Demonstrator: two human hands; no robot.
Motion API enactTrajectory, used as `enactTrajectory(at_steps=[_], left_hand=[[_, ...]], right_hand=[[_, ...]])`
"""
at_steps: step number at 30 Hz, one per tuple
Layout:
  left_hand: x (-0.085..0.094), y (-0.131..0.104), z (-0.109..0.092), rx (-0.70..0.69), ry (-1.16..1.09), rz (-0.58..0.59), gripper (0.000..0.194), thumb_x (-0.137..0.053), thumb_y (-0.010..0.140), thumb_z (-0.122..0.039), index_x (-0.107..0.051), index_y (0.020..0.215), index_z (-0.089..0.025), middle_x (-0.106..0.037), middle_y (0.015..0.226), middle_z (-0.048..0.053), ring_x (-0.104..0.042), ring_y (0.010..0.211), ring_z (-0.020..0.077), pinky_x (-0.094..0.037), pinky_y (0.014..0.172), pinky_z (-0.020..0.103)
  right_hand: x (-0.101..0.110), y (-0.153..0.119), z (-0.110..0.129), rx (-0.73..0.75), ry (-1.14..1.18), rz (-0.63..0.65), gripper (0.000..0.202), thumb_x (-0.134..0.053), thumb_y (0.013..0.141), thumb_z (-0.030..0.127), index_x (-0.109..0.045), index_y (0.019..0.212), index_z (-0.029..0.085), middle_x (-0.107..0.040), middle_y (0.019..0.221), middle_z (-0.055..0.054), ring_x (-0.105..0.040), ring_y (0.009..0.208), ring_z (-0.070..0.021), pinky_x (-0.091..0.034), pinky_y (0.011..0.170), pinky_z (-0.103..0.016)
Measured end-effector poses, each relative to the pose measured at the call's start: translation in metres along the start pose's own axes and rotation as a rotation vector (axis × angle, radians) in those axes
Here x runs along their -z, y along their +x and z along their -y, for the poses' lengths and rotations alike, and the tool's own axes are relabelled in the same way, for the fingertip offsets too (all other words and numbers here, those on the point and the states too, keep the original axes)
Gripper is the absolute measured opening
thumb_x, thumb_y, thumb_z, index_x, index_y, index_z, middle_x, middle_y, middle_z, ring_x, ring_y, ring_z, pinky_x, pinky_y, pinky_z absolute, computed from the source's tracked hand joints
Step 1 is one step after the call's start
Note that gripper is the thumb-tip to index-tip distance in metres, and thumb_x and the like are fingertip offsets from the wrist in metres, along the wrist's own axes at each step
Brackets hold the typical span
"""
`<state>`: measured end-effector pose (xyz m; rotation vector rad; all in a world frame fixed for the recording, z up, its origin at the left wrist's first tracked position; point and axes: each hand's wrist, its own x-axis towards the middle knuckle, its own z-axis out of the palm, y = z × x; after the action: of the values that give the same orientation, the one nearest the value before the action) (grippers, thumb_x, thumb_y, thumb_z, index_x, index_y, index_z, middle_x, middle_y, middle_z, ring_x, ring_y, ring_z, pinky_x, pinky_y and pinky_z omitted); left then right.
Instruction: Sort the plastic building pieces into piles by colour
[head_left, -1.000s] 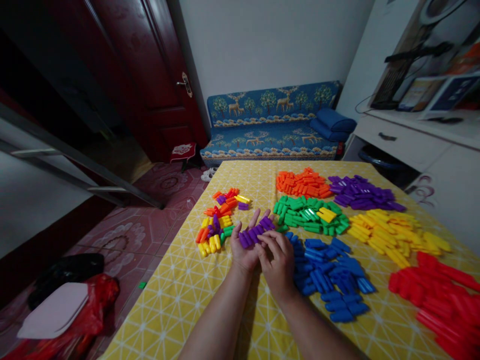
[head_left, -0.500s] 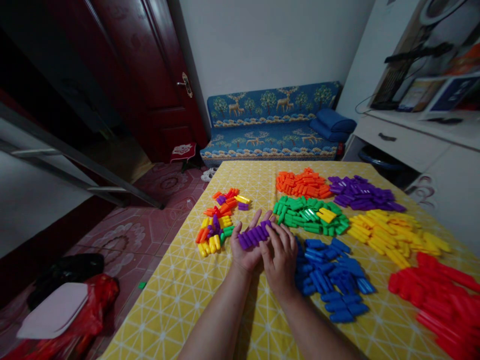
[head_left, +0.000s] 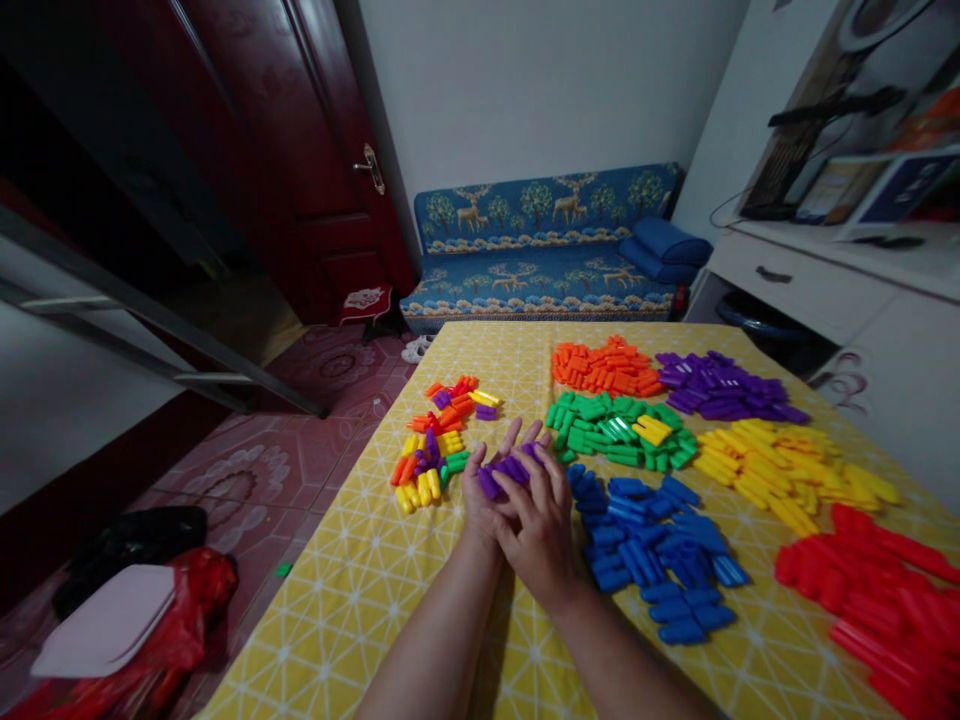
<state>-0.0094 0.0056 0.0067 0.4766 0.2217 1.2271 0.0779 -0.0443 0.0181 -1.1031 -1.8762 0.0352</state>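
Observation:
My left hand (head_left: pixel 481 508) lies palm up above the table, supporting a short row of purple plastic building blocks (head_left: pixel 490 484). Across them rests my right hand (head_left: pixel 546 530), its fingers curled over the blocks and hiding part of the row. Just left of my hands is a small mixed cluster of yellow blocks (head_left: pixel 418 490), orange, purple and green ones. A pile of blue blocks (head_left: pixel 652 535) spreads out right beside my right hand.
Sorted piles hold green blocks (head_left: pixel 611 430), orange blocks (head_left: pixel 606 368), purple blocks (head_left: pixel 727 387), yellow blocks (head_left: pixel 787 465) and red blocks (head_left: pixel 874 600). The patterned yellow tablecloth (head_left: pixel 360 620) covers the table. Beyond it stand a blue sofa (head_left: pixel 525 262) and a white cabinet (head_left: pixel 810 290).
My right hand has shifted left and laid its fingers over the purple blocks, covering more of them. The left hand has stayed nearly in place.

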Motion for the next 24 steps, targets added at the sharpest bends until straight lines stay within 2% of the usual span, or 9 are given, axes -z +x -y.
enactTrajectory(at_steps=[5, 10, 12, 14, 16, 17, 19, 22, 24], left_hand=[[-0.001, -0.001, -0.002, 0.034, -0.057, -0.006, 0.068, -0.035, 0.09, -0.053, -0.03, 0.153, -0.028, -0.038, 0.155, 0.008, -0.042, 0.138, 0.0303, -0.036, 0.111, 0.048], [0.0, -0.004, -0.004, 0.022, -0.112, 0.008, 0.072, -0.04, 0.089, -0.052, -0.023, 0.155, -0.029, -0.026, 0.161, 0.008, -0.033, 0.144, 0.0322, -0.032, 0.113, 0.052], [-0.002, -0.004, -0.005, 0.008, -0.13, -0.001, 0.074, -0.04, 0.089, -0.052, -0.022, 0.155, -0.026, -0.023, 0.162, 0.009, -0.028, 0.146, 0.034, -0.034, 0.11, 0.053], [-0.004, -0.005, -0.006, -0.003, -0.148, -0.024, 0.074, -0.04, 0.088, -0.052, -0.023, 0.155, -0.024, -0.023, 0.162, 0.011, -0.025, 0.147, 0.0349, -0.038, 0.106, 0.053], [-0.005, -0.005, -0.007, -0.005, -0.169, -0.047, 0.073, -0.039, 0.089, -0.051, -0.025, 0.154, -0.023, -0.023, 0.162, 0.013, -0.023, 0.147, 0.0345, -0.04, 0.102, 0.053], [-0.005, -0.004, -0.007, -0.005, -0.18, -0.055, 0.072, -0.039, 0.089, -0.05, -0.026, 0.154, -0.023, -0.024, 0.161, 0.013, -0.023, 0.147, 0.0341, -0.041, 0.101, 0.053], [-0.005, -0.004, -0.007, -0.009, -0.199, -0.055, 0.071, -0.04, 0.089, -0.049, -0.027, 0.153, -0.023, -0.027, 0.16, 0.013, -0.026, 0.147, 0.0339, -0.038, 0.103, 0.054], [-0.004, -0.003, -0.006, -0.017, -0.205, -0.045, 0.07, -0.04, 0.089, -0.048, -0.029, 0.153, -0.023, -0.031, 0.159, 0.013, -0.03, 0.145, 0.034, -0.033, 0.108, 0.055], [-0.005, -0.003, -0.006, -0.01, -0.2, -0.043, 0.07, -0.039, 0.09, -0.049, -0.028, 0.153, -0.022, -0.031, 0.159, 0.013, -0.03, 0.145, 0.0329, -0.033, 0.109, 0.053]], right_hand=[[-0.006, 0.003, -0.006, -0.019, -0.006, -0.078, 0.022, -0.058, 0.09, 0.021, -0.068, 0.111, 0.021, -0.06, 0.131, -0.01, -0.039, 0.135, -0.0291, -0.038, 0.11, -0.055], [-0.003, 0.0, -0.01, -0.041, 0.176, -0.137, 0.023, -0.053, 0.094, 0.022, -0.065, 0.114, 0.022, -0.063, 0.128, -0.01, -0.051, 0.128, -0.0265, -0.039, 0.109, -0.054], [0.0, -0.001, -0.008, -0.172, 0.369, -0.175, 0.024, -0.05, 0.096, 0.026, -0.062, 0.116, 0.021, -0.066, 0.122, -0.011, -0.06, 0.118, -0.0253, -0.048, 0.101, -0.049], [0.005, 0.002, -0.007, -0.378, 0.588, -0.216, 0.025, -0.051, 0.096, 0.031, -0.06, 0.115, 0.019, -0.071, 0.105, -0.011, -0.07, 0.097, -0.0233, -0.058, 0.082, -0.04], [0.013, 0.009, -0.007, -0.536, 0.742, -0.23, 0.027, -0.053, 0.095, 0.038, -0.059, 0.111, 0.017, -0.073, 0.088, -0.008, -0.071, 0.076, -0.0207, -0.06, 0.065, -0.033], [0.018, 0.015, -0.009, -0.567, 0.77, -0.211, 0.028, -0.055, 0.094, 0.04, -0.06, 0.108, 0.017, -0.072, 0.084, -0.007, -0.07, 0.071, -0.0196, -0.059, 0.061, -0.031], [0.029, 0.027, -0.014, -0.533, 0.717, -0.107, 0.028, -0.057, 0.092, 0.041, -0.064, 0.104, 0.017, -0.072, 0.085, -0.007, -0.069, 0.07, -0.0189, -0.058, 0.061, -0.03], [0.043, 0.041, -0.023, -0.336, 0.476, 0.117, 0.022, -0.055, 0.092, 0.033, -0.071, 0.099, 0.019, -0.071, 0.094, -0.008, -0.069, 0.083, -0.02, -0.057, 0.07, -0.03], [0.046, 0.043, -0.025, -0.21, 0.318, 0.226, 0.021, -0.052, 0.092, 0.025, -0.073, 0.096, 0.021, -0.07, 0.094, -0.007, -0.067, 0.088, -0.0199, -0.056, 0.076, -0.031]])
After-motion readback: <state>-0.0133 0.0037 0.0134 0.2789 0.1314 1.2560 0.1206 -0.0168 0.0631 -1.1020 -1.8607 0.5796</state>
